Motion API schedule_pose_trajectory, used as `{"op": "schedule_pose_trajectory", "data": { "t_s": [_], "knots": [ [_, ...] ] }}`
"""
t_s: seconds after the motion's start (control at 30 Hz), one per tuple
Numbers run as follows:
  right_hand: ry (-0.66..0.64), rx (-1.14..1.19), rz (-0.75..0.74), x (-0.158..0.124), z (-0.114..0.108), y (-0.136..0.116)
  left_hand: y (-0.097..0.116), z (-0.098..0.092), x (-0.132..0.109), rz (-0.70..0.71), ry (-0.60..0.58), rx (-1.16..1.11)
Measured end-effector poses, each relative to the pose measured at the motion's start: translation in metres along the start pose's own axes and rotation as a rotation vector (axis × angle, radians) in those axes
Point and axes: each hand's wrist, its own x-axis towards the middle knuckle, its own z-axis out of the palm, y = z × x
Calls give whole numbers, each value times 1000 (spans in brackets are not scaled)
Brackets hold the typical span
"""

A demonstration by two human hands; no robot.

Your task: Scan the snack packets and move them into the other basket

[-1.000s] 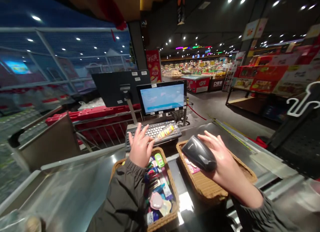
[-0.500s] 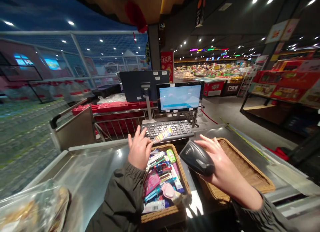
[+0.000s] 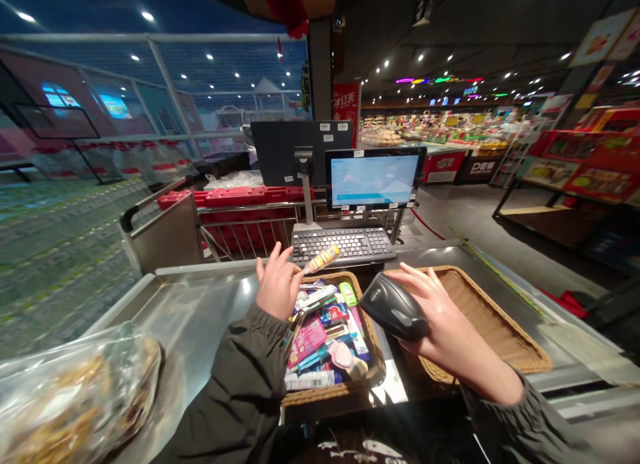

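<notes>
My left hand (image 3: 279, 282) pinches one end of a small item in a yellow, printed wrapper (image 3: 323, 258), its kind not clear. The item slants up to the right, just in front of the black keyboard (image 3: 345, 245). Below it is a wicker basket (image 3: 379, 367) filled with small packaged goods, among them a pink packet (image 3: 306, 342) and a green item (image 3: 347, 294). My right hand (image 3: 440, 314) is wrapped round a black barcode scanner (image 3: 393, 307), whose head points left over the basket's right side.
A second wicker basket (image 3: 505, 327) lies on the right of the metal counter (image 3: 200, 334). Behind the keyboard stand a lit monitor (image 3: 373, 179) and a dark screen back (image 3: 277, 154). Clear plastic bags of food (image 3: 80, 397) lie at the lower left. Red crates (image 3: 235, 197) are beyond.
The view has tilted down and shifted slightly left. The wrapped item's printed side shows more sharply now. Both hands keep their hold, with the scanner at nearly the same place.
</notes>
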Motion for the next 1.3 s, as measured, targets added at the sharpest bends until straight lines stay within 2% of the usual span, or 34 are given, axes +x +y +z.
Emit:
{"op": "schedule_pose_trajectory", "data": {
  "t_s": [0.17,0.37,0.63,0.73,0.87,1.0,1.13,1.3],
  "knots": [
    [-24,14,0,-3,4,3,-3,7,-10,-36,-58,-18],
    [-57,22,39,-9,8,7,-2,23,-31,-57,-222,-10],
    [-76,37,78,-16,13,12,15,55,-62,-3,-462,-21],
    [-88,47,114,-19,13,15,21,66,-70,26,-500,-8],
    [-98,57,164,-23,12,20,31,73,-76,35,-494,31],
    [-92,51,193,-30,8,28,38,68,-77,79,-446,69],
    [-50,19,240,-42,-3,45,41,47,-72,165,-401,84],
    [93,-99,342,-69,-24,81,57,21,-45,299,-290,17]
  ]
}}
